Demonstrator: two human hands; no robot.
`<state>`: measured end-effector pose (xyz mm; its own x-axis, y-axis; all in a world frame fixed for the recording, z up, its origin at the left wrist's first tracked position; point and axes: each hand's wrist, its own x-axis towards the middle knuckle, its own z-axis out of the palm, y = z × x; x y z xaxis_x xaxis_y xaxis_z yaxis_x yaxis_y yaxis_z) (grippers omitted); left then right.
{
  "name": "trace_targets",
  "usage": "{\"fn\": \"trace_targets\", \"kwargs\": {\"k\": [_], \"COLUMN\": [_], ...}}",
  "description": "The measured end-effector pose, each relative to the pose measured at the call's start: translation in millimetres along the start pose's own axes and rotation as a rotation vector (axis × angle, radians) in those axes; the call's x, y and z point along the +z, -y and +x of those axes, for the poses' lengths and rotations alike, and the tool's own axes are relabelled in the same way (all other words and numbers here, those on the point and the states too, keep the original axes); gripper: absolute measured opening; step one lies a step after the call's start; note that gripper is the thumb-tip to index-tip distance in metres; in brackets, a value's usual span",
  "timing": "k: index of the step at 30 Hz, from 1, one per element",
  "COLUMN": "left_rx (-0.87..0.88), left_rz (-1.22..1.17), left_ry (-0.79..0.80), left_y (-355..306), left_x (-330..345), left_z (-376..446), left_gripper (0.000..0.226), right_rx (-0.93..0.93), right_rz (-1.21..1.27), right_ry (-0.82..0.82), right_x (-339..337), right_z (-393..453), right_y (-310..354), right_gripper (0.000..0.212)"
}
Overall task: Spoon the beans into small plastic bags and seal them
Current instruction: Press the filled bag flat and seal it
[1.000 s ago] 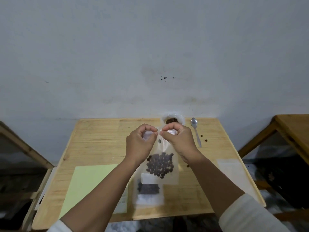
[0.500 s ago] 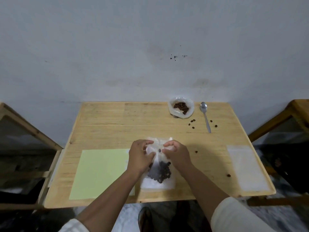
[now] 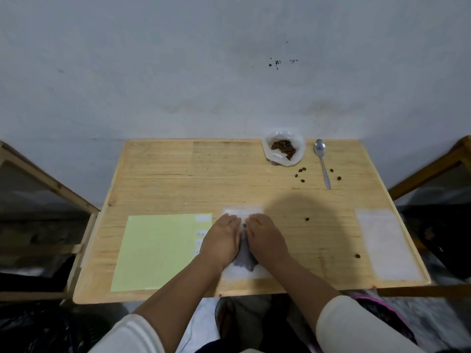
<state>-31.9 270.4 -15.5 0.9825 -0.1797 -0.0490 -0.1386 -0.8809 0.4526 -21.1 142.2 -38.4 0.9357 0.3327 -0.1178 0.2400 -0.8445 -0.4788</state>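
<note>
The small plastic bag [image 3: 242, 270] lay flat on the wooden table [image 3: 178, 179] near its front edge, under both hands; the left hand [image 3: 221, 242] and right hand [image 3: 265, 242] pressed down on it side by side, fingers extended flat, pinching nothing; dark beans [image 3: 244, 262] showed through the bag between the wrists; its top edge stuck out just beyond the fingertips; the spoon [image 3: 322, 163] and the open bag of beans [image 3: 284, 149] sat well apart at the far right; a green sheet [image 3: 158, 250] lay just left of the left hand.
</note>
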Motion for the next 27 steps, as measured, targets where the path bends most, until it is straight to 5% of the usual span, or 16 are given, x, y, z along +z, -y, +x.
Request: {"fn": "trace_targets", "kwargs": {"k": [5,8,10,13,19,27], "left_rx": [0.042,0.075,0.032,0.002,0.122,0.287], "left_rz": [0.193,0.198,0.185,0.164,0.118,0.071], "left_ry": [0.241,0.214,0.175,0.136,0.014,0.105], "left_y": [8.2,7.7,5.0,-10.3,-67.4,-170.0], "left_x": [13.2,17.1,16.5,2.3,-7.0,43.9], "left_z": [2.5,7.1,11.2,18.9,49.6,74.9], "left_gripper": [0.052,0.081,0.069,0.048,0.042,0.04], "right_rx": [-0.167,-0.221,-0.225,-0.133,0.075,0.405], "right_rz": [-0.246,-0.345,-0.363,-0.342,-0.248,-0.157], "right_ry": [-0.038,0.016,0.034,-0.001,-0.033,-0.192], "right_x": [-23.9,-26.4,-28.8,-42.4,-92.1,-151.3], "right_z": [-12.1,-10.7,-8.9,-7.2,-15.6,-74.6], "right_y": [18.6,13.4,10.0,0.5,-47.3,-144.9], "right_gripper": [0.038,0.041,0.041,0.039,0.053,0.053]}}
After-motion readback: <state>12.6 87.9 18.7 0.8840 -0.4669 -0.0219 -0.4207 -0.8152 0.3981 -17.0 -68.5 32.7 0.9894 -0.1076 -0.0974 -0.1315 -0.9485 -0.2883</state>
